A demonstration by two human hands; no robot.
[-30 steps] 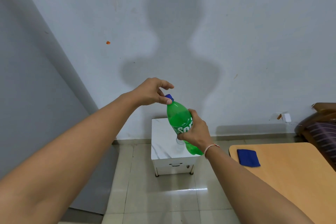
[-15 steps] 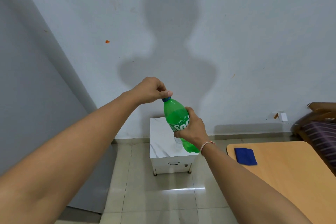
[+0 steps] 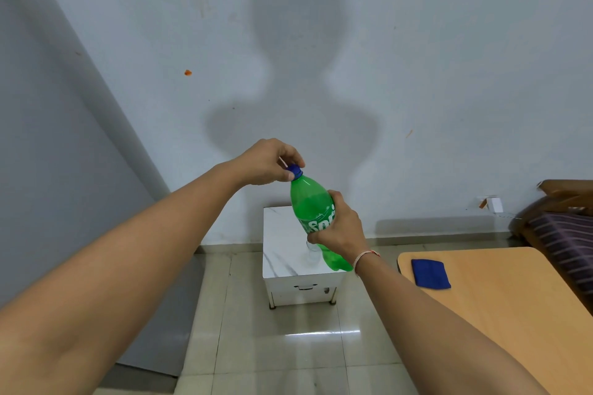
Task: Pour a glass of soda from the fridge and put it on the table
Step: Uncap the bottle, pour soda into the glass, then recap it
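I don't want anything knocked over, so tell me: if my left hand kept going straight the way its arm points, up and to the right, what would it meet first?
The left hand already pinches the blue cap of the green bottle, so that comes first. Past the cap, only the bare wall appears, though depth is hard to judge.

green bottle point(image 3: 313, 205), white letters "Spri"

Bright, even light from behind the person casts a soft head-and-shoulders shadow on the wall point(image 3: 295, 80) and a white glare streak on the floor tiles point(image 3: 321, 332), while wide-angle distortion bends the edges, sharp throughout.
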